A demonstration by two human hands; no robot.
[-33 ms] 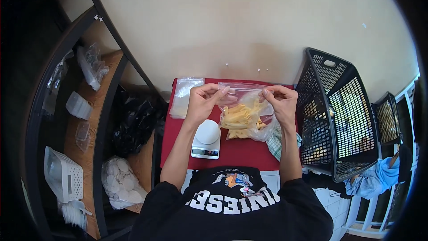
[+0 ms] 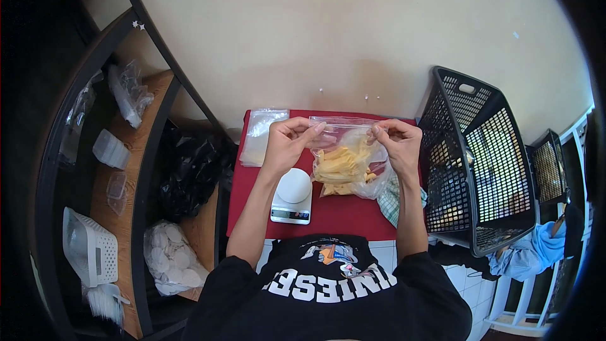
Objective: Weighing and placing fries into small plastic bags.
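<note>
Between both hands hangs a clear zip bag [image 2: 341, 165] holding pale yellow sticks of food, whose exact kind I cannot make out. My left hand [image 2: 291, 141] is closed, pinching the bag's top left corner between thumb and fingers. At the opposite top corner my right hand [image 2: 399, 140] pinches the same strip. Below and behind it, a second clear bag [image 2: 374, 188] with more yellow pieces rests on the red-covered table [image 2: 341, 222]. A white digital kitchen scale [image 2: 293, 197] with a round plate stands below my left hand, nothing on it.
Flat clear bags [image 2: 262, 137] lie stacked at the table's far left. A checked cloth [image 2: 394, 201] sits by my right forearm. A tall black plastic crate [image 2: 476, 158] stands right of the table; a shelf [image 2: 145, 170] with tubs and bags is at left. The wall closes the far side.
</note>
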